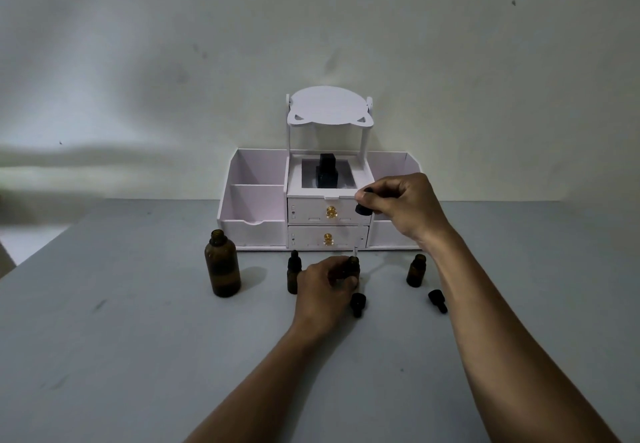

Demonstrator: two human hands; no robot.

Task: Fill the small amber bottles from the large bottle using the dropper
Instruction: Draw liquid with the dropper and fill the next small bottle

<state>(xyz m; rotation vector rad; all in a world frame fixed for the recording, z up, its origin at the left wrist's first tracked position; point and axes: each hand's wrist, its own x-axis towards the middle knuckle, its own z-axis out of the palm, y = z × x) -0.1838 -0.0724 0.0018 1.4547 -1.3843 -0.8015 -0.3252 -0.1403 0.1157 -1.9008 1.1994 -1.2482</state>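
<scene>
The large amber bottle point(222, 266) stands uncapped at the left of the table. My left hand point(323, 288) grips a small open amber bottle point(353, 265) on the table. My right hand point(403, 205) pinches the black bulb of the dropper point(363, 210); its clear glass tube slants down with its tip just above that bottle's mouth. Left of my left hand stands a small capped amber bottle point(293, 272). An uncapped small bottle point(416, 270) stands at the right. Two black dropper caps point(357, 304) point(437, 300) lie on the table.
A white desk organiser point(256, 207) with two gold-knobbed drawers, side compartments and a raised top shelf stands against the wall behind the bottles. A dark square bottle point(326, 174) sits in its middle compartment. The grey table point(138, 356) stretches toward me.
</scene>
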